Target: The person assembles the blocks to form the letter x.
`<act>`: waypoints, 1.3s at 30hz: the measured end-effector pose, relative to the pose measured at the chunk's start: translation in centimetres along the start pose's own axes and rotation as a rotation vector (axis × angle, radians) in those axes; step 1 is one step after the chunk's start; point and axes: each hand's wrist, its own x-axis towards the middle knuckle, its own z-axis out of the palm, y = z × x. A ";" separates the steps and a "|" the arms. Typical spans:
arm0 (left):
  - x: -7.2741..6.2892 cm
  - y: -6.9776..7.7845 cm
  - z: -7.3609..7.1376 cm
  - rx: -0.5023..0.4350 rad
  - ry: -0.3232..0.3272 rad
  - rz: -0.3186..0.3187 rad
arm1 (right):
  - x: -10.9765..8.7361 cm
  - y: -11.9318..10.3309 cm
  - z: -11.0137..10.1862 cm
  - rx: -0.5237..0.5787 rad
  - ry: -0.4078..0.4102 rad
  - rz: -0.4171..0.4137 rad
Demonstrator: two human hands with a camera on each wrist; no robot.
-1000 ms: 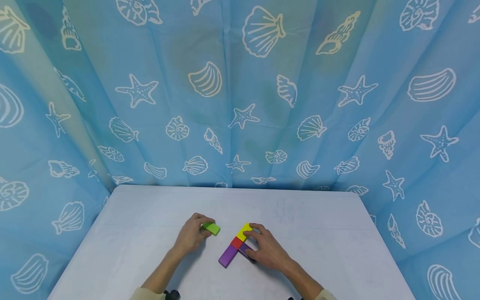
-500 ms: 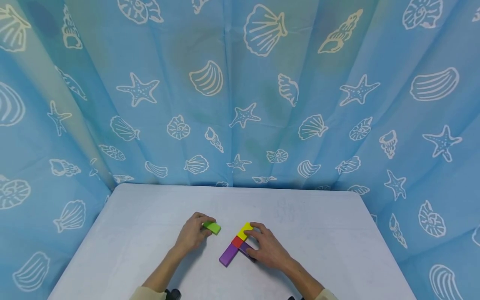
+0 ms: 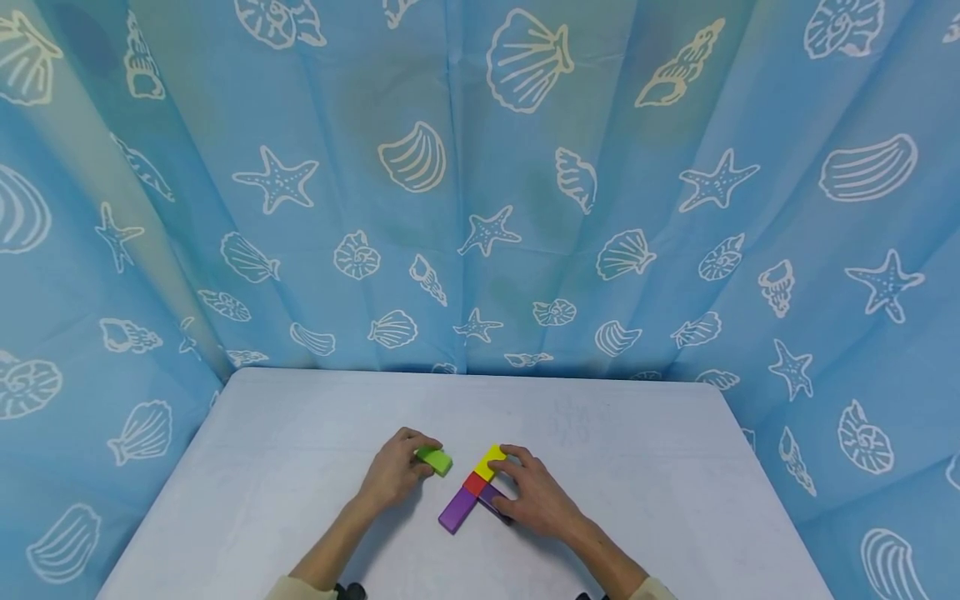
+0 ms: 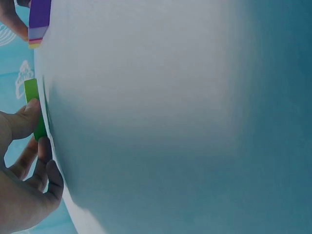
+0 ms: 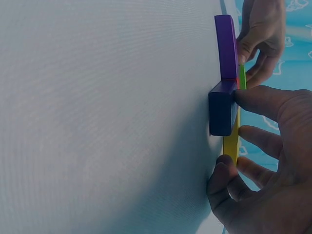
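My left hand (image 3: 393,472) pinches a green block (image 3: 435,460) between thumb and fingers, left of a group of joined blocks on the table. In that group a yellow block (image 3: 490,462), a small red block (image 3: 474,484) and a purple block (image 3: 457,511) form a slanted line. A dark purple block (image 3: 491,499) branches off to the right near the red one. My right hand (image 3: 538,500) rests on the group, its fingertips on the yellow block and its thumb on the dark purple block. The right wrist view shows the thumb at the dark block's upper edge (image 5: 223,107).
The blocks lie on a white-covered table (image 3: 637,467). Behind and beside it hangs a blue curtain (image 3: 480,183) with white shell and starfish prints. A gap of bare cloth lies between the green block and the group.
My left hand has shifted slightly right and nearer me with the green block, which now lies closer to the group. My right hand and the other blocks have stayed in place.
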 end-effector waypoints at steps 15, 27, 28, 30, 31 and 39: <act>0.0 1.4 1.1 0.035 -0.044 0.048 | 0.1 0.1 0.1 0.010 -0.013 -0.001; 0.1 1.8 1.6 0.057 -0.048 0.087 | 0.1 0.0 -0.1 0.034 -0.024 -0.012; 0.1 1.9 1.6 0.059 -0.050 0.090 | 0.1 0.0 -0.1 0.035 -0.022 -0.013; 0.0 2.0 1.6 0.057 -0.055 0.092 | 0.0 0.0 -0.1 0.035 -0.020 -0.013; 0.0 2.0 1.6 0.056 -0.058 0.094 | 0.0 0.0 -0.1 0.034 -0.019 -0.014; 0.0 2.1 1.7 0.057 -0.070 0.088 | 0.0 0.1 -0.2 0.023 -0.015 -0.025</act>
